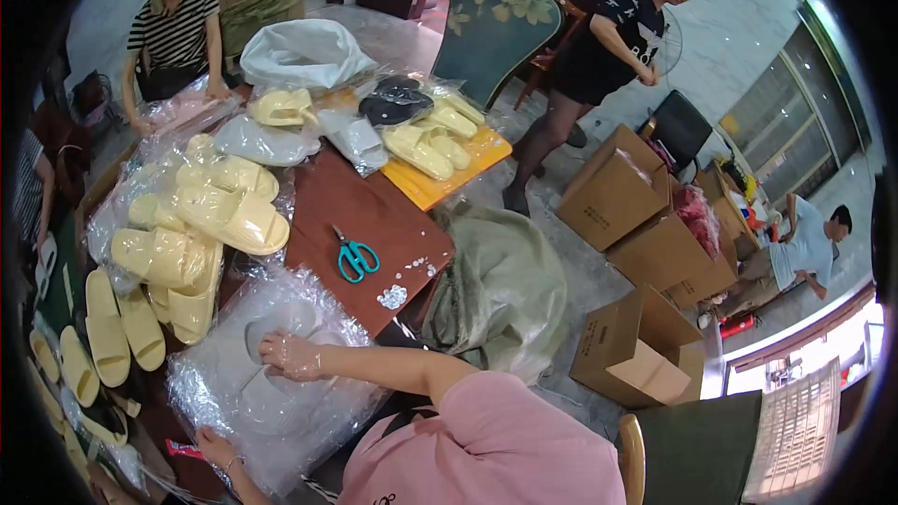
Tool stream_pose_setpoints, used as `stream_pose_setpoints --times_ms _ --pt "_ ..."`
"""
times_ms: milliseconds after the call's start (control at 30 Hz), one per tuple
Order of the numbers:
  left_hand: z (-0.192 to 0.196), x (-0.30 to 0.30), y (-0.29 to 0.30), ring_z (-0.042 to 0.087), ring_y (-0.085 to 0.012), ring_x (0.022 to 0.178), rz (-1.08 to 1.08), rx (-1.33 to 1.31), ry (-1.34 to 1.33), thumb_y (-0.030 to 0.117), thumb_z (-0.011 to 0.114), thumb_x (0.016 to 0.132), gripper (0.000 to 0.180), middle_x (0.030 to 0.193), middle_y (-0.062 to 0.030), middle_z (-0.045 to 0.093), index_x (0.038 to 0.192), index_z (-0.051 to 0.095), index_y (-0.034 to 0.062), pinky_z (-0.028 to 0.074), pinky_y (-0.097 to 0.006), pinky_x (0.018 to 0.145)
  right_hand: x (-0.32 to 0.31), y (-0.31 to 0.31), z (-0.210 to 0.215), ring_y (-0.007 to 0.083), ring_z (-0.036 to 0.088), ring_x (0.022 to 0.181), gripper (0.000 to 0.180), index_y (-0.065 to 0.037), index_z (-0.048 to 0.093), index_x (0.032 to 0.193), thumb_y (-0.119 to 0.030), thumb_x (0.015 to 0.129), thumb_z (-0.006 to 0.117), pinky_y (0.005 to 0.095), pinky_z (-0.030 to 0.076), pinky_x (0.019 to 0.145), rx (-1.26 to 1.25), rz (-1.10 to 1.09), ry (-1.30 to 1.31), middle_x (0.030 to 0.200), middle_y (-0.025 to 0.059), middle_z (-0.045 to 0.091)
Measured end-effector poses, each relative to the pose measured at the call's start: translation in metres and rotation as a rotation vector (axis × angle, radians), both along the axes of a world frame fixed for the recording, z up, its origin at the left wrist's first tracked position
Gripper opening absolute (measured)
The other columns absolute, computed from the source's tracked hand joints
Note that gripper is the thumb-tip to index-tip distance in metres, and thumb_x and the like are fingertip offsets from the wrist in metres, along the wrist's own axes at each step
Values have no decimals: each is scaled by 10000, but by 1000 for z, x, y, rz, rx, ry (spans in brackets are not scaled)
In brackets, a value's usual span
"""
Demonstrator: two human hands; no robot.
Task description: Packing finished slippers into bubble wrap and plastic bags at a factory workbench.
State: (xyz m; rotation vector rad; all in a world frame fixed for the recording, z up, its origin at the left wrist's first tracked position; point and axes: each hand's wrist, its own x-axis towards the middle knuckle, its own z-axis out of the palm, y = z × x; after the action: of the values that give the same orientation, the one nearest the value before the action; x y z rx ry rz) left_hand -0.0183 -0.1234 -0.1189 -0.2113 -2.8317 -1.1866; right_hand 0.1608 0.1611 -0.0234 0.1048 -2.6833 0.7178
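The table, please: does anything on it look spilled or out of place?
Yes. Small pale round bits lie scattered near the table's edge, beside the teal scissors, loose rather than gathered.

We record teal-handled scissors (356, 257) at frame centre on a brown tabletop (374, 215). Pale yellow slippers (224, 215) lie bagged at left, with more on an orange board (449, 182) toward upper centre. A white sack (304, 51) sits at the top. Open cardboard boxes (617, 192) occupy the right, and a grey-green sack (505, 290) slumps on the floor.
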Motion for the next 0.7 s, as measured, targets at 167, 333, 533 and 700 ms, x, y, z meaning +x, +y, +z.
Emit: stream_pose_setpoints --times_ms 167,333,533,700 --pt "44 3 16 533 -213 880 -138 -279 -291 129 452 826 215 1006 -116 548 986 520 4 424 -311 762 65 74 4 305 508 828 117 -36 575 739 -133 694 527 420 367 775 -18 -219 -47 816 130 556" --pt "64 36 59 531 -394 813 -68 -116 18 210 414 872 208 848 -228 560 878 535 41 416 -434 681 140 135 107 360 481 947 256 41 503 991 11 751 419 416 362 851 26 -764 -105 973 208 519" --pt "90 66 61 573 -384 685 71 -228 -9 283 459 854 205 741 -175 601 869 545 99 435 -483 589 99 91 161 286 486 1012 366 56 467 1044 72 679 455 323 361 888 -591 -542 237 1042 175 510" --pt "88 73 59 579 -376 680 15 -228 62 286 445 859 217 729 -167 606 877 541 91 439 -464 592 30 -14 124 352 482 818 216 10 504 875 -15 667 556 418 391 713 -47 -208 130 906 180 507"
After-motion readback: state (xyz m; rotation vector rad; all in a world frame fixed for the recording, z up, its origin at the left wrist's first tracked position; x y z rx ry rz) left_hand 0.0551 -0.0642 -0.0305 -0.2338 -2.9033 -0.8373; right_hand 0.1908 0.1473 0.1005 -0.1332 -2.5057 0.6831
